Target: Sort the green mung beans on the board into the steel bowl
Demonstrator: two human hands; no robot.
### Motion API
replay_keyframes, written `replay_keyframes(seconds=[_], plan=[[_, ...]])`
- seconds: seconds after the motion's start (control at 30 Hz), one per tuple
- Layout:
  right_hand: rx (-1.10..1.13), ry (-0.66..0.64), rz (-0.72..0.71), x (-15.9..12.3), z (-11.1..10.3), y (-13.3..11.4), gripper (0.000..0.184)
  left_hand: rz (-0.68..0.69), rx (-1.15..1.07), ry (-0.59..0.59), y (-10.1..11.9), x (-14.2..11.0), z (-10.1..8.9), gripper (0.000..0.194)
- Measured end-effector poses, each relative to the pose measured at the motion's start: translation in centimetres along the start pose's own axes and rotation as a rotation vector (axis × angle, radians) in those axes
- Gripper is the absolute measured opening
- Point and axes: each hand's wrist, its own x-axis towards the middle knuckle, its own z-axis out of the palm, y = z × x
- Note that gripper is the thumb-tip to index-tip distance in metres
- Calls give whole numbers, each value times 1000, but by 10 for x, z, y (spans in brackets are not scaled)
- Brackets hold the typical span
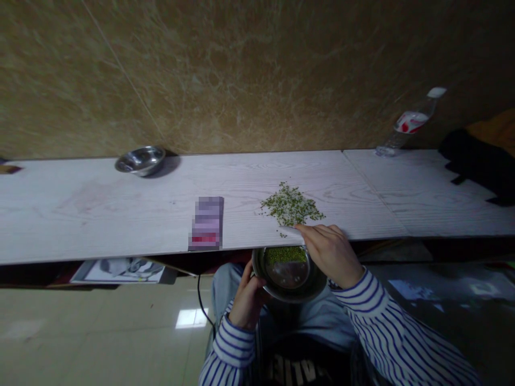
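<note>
My left hand (248, 297) grips the left rim of a metal bowl (295, 295), held just below the table's front edge. Small green beans (286, 254), like mung beans, lie in the bowl along its far side. More loose green beans (290, 206) are spread on the tabletop beyond it. My right hand (332, 252) is closed on a thin white card-like piece (288, 231), set on the table at the near side of the spread beans. Its far corner touches the tabletop near a few stray beans.
A phone-like flat rectangle (207, 222), blurred out, lies left of the beans. Farther back stand a second metal bowl (141, 161) and a clear plastic bottle (410, 123). Dark cloth (478, 161) lies at the right. Under the white table (100, 214) is an open drawer (120, 271).
</note>
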Motion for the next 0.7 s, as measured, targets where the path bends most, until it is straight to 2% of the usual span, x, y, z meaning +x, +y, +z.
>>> replay_keyframes(seconds=[0.47, 0.7], plan=[[30, -38, -65, 8, 6, -7, 27, 4, -17, -12, 3, 0, -9, 72], [130, -67, -143, -9, -3, -16, 26, 28, -26, -9, 3, 0, -12, 69]])
